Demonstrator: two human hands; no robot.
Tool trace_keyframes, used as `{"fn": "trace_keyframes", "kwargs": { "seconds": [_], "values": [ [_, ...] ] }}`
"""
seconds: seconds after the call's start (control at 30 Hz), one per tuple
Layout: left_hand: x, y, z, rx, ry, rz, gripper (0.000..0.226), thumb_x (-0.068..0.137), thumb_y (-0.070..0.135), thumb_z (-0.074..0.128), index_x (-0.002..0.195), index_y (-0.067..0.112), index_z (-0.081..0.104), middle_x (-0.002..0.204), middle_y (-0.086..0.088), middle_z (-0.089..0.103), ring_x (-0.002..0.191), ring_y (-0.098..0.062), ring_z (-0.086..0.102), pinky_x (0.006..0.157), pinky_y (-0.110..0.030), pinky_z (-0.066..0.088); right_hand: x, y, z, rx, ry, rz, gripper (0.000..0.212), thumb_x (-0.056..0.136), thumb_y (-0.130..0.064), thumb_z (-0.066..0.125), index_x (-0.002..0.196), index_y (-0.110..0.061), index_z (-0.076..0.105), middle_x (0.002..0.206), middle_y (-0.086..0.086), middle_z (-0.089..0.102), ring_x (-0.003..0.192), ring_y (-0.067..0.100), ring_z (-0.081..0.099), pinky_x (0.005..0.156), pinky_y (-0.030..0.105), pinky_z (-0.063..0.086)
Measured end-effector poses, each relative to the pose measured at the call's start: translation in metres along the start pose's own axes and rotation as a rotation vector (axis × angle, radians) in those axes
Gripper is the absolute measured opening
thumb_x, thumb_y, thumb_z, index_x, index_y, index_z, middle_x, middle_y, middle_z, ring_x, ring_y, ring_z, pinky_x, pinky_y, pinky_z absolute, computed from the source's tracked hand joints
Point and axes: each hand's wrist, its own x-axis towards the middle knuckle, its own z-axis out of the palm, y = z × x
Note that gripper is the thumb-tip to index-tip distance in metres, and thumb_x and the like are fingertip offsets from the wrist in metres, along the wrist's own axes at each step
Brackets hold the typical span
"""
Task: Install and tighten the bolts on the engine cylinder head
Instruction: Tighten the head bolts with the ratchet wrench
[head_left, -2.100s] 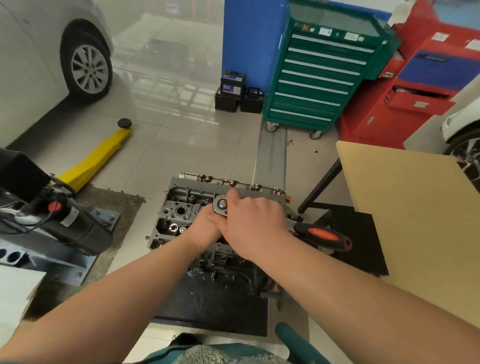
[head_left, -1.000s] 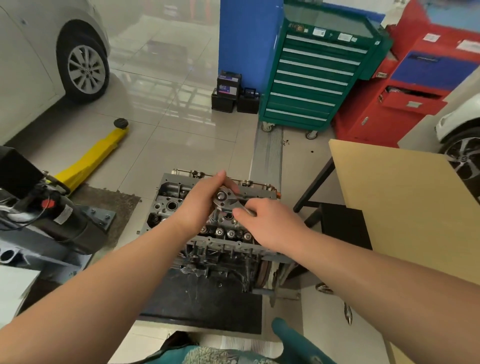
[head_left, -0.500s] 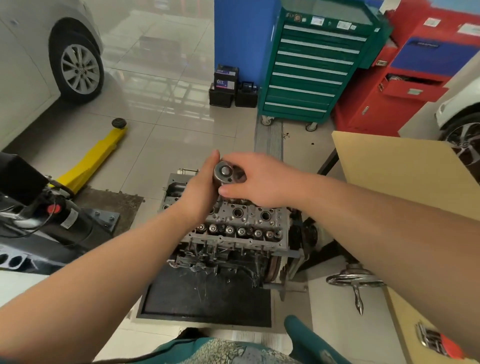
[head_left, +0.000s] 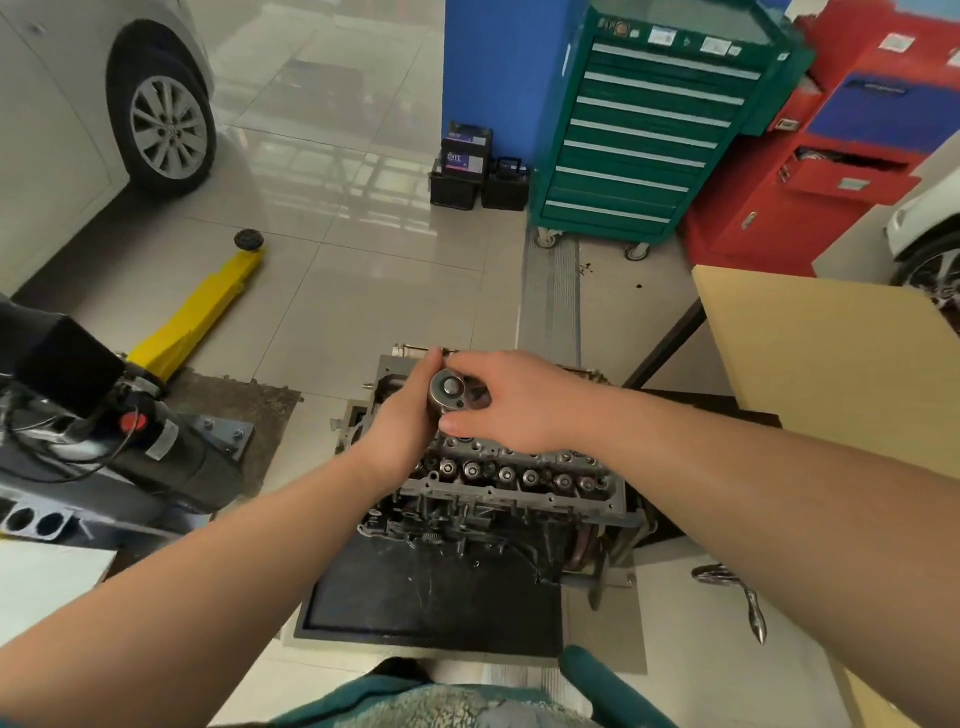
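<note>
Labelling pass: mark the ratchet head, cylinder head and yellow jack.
ratchet head (head_left: 448, 391), head view, round top face.
cylinder head (head_left: 511, 475), head view, near valve row.
yellow jack (head_left: 200, 317), head view, mid arm.

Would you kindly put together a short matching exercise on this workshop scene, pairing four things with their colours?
Things:
1. tool cabinet
2. lift arm
3. ratchet head
4. table top

Colours:
a. yellow
b. light wood
c. green
d. metallic grey

Pairs: 1-c, 2-a, 3-d, 4-b
</note>
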Motion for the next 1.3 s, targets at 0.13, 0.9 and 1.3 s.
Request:
{"fn": "trace_keyframes", "kwargs": {
  "seconds": [0.13,0.9,1.3],
  "values": [
    [0.005,0.001,-0.006,0.001,-0.049,0.012,0.063,0.095,0.070,0.042,0.120,0.026,0.079,0.125,-0.002,0.076,0.127,-0.014,0.064,0.127,-0.048,0.028,0.006,-0.001,-0.003,-0.015,-0.006,-0.001,0.033,0.093,-0.046,0.073,0.121,-0.038,0.060,0.095,-0.020,0.064,0.084,0.000,0.061,0.074,0.028,0.048],
    [0.002,0.014,0.011,0.007,-0.072,0.150,0.067,0.107,0.062,0.027,0.069,0.027,0.070,0.060,0.004,0.053,0.053,-0.010,0.044,0.050,-0.023,0.038,-0.002,-0.006,-0.029,-0.307,0.030,-0.127,0.027,0.091,-0.058,0.067,0.102,-0.034,0.061,0.085,-0.016,0.061,0.077,0.001,0.055,0.061,0.030,0.038],
    [0.004,-0.006,0.005,-0.077,-0.052,0.089,0.062,0.105,0.063,0.032,0.081,0.025,0.075,0.068,0.003,0.058,0.056,-0.009,0.050,0.052,-0.019,0.043,0.005,0.008,-0.017,-0.229,-0.046,-0.142,0.031,0.092,-0.051,0.071,0.115,-0.031,0.067,0.092,-0.017,0.066,0.083,0.002,0.061,0.073,0.030,0.051]
  ]
}}
